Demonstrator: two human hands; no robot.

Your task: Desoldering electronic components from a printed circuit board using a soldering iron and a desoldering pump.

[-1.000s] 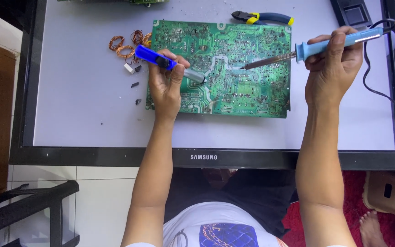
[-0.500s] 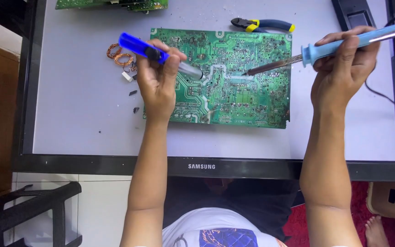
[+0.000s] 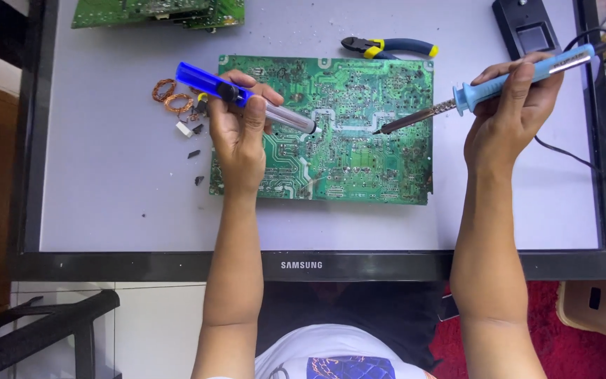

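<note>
Nearest the camera, 2 bare forearms are reaching up over the black frame of a flat screen [image 3: 303, 265] that is lying face up and serving as the desk. The left hand [image 3: 236, 133] is resting its heel on the green circuit board [image 3: 359, 168], probably for steadiness, its fingers [image 3: 255, 105] clamped around a blue desoldering pump [image 3: 243, 97] whose metal tip is pointing right, toward the board's middle. The right hand [image 3: 510, 116] is hanging off the board's right edge, fingers closed pen-style on a light blue soldering iron [image 3: 485, 88]; its tip is angling down-left, close to the pump's nozzle, seemingly near 1 joint. Farther off are lying copper coils [image 3: 170, 97], pliers [image 3: 387, 48] and another board [image 3: 156, 10]
</note>
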